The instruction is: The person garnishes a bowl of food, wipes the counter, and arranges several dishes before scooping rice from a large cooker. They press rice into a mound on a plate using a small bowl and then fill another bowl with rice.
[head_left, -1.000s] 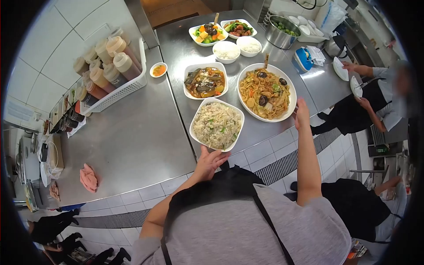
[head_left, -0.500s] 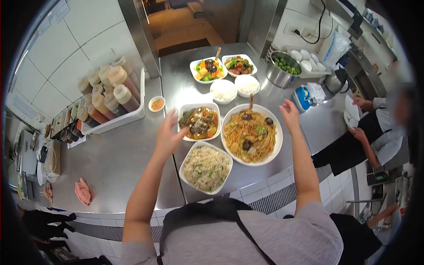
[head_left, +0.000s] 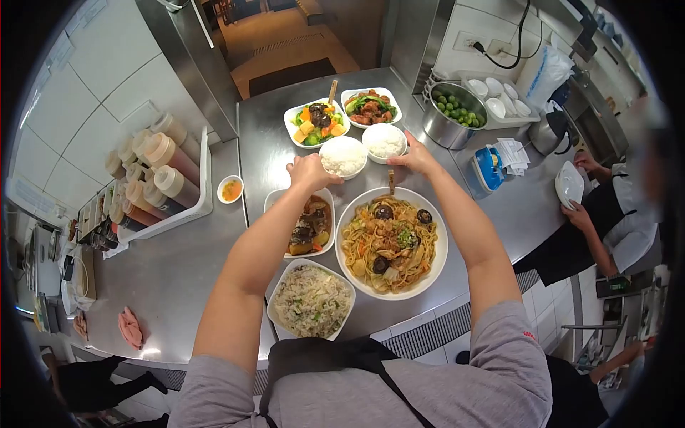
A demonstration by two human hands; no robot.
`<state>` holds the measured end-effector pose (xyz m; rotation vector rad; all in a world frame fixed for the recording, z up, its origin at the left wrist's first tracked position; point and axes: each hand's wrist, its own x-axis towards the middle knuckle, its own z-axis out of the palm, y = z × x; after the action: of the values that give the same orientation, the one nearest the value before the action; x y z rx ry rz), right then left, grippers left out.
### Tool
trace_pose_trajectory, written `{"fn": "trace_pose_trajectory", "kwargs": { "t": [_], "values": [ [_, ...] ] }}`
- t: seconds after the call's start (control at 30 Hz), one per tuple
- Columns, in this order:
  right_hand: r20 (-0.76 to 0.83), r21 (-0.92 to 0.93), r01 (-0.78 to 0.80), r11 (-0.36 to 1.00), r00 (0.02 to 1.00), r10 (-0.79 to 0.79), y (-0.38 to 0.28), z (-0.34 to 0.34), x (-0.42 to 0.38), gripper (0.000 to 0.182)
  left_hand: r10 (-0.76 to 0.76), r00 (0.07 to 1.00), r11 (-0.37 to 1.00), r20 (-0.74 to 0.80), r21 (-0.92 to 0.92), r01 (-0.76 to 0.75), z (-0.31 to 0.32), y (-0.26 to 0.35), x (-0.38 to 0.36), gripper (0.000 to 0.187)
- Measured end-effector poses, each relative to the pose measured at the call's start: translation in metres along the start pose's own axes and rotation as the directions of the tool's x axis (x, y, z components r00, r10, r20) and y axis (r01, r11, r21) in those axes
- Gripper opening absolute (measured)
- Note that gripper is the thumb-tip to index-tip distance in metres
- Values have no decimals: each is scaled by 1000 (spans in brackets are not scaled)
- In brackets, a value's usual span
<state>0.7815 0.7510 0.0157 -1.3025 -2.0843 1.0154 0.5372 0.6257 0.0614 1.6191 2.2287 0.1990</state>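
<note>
Gripping step, I judge | my left hand (head_left: 310, 172) curls round left rice bowl (head_left: 342, 157) | right hand (head_left: 418, 157) cups right rice bowl (head_left: 384, 141) | next needs even, level pressure

Head cam, v. wide lens w/ dark rounded edges, looks fwd & steeply down from above the wearer's apron (head_left: 325, 360). Surface (head_left: 168, 274) fairly close, left hand (head_left: 312, 173) & right hand (head_left: 416, 155) approx. mid-view; doorway (head_left: 285, 39) far, sauce bottles (head_left: 164, 155) left, co-worker (head_left: 619, 207) right.
</note>
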Motion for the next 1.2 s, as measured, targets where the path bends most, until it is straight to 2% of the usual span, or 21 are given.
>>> {"fn": "trace_pose_trajectory", "kwargs": {
  "t": [0.23, 0.6, 0.73, 0.77, 0.8, 0.83, 0.87, 0.9, 0.93, 0.97, 1.03, 1.07, 1.1, 1.13, 1.2],
  "values": [
    [-6, 2, 9, 1000, 1000, -9, 1, -8, 13, 113, 30, 999, 999, -21, -26, -30, 3, 2, 17, 64],
    [70, 21, -98, 995, 993, 97, -11, -21, 23, 111, -1, 999, 996, -46, -86, -3, 6, 14, 28, 66],
    [58, 5, -59, 998, 997, 59, -11, -23, 26, 112, -8, 1000, 996, -30, -84, 5, 4, 15, 31, 68],
    [31, 56, -39, 998, 999, 37, -11, -23, 23, 112, -12, 1000, 998, -4, -65, 12, 4, 15, 31, 69],
    [8, 106, -23, 994, 1000, 23, -10, -21, 16, 112, 57, 998, 995, -17, -84, -59, -1, 6, 28, 67],
    [-39, 95, -48, 994, 998, 52, 1, -21, 12, 111, 132, 991, 969, -36, -204, -137, 12, -21, 47, 61],
    [-84, 83, -70, 994, 993, 77, 13, -24, 8, 109, 158, 985, 972, -70, -166, -168, -2, -34, 39, 52],
    [-89, 185, -74, 980, 992, 92, 2, -32, -20, 89, 186, 964, 913, -190, -330, -242, -22, -47, 9, 41],
    [-89, 146, -87, 985, 991, 100, 0, -40, -48, 76, 138, 947, 897, -288, -368, -243, -20, -79, 0, 37],
    [-92, 107, -91, 990, 991, 101, 1, -48, -74, 63, 14, 984, 909, -178, -407, -87, -40, -91, -31, 40],
    [-23, 236, -315, 919, 944, 329, 3, -48, -132, 44, -111, 993, 785, 41, -609, 113, -27, -145, -64, 46],
    [0, 297, -371, 880, 921, 388, -4, -42, -162, 41, -125, 991, 781, 41, -612, 124, -21, -150, -83, 46],
    [26, 352, -426, 833, 895, 446, -9, -37, -184, 38, -131, 976, 592, 176, -776, 219, -12, -151, -102, 47],
    [33, 344, -423, 838, 898, 440, -10, -27, -193, 38, -97, 950, 363, 298, -878, 312, -5, -150, -114, 49],
    [-142, 538, -253, 804, 913, 382, -4, -4, -204, 38, -111, 957, 358, 268, -888, 290, 4, -146, -126, 51]
  ]
}}
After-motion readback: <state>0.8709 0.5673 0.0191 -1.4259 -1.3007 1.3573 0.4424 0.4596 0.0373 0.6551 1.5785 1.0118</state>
